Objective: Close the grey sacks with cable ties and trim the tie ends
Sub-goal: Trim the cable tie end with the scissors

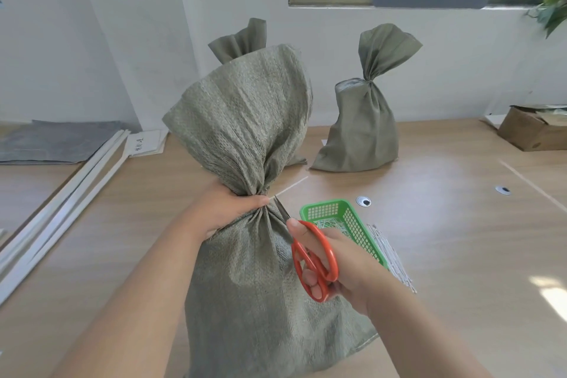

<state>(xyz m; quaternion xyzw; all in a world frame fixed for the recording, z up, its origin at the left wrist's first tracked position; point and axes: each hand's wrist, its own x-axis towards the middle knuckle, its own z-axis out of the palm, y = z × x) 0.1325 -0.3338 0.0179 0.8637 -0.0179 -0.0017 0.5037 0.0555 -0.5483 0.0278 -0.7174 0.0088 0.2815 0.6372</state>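
A large grey woven sack stands in front of me, its neck gathered tight. My left hand grips that neck from the left. A pale cable tie tail sticks out to the right from the neck. My right hand holds orange-handled scissors, fingers through the loops, with the dark blades pointing up at the base of the tie tail. Two other grey sacks, one at the right and one partly hidden behind the front sack, stand further back with closed necks.
A green plastic basket with white tie pieces sits right of the sack, beside a bundle of white cable ties. White strips lie at the left, folded grey sacks at the far left, a cardboard box far right.
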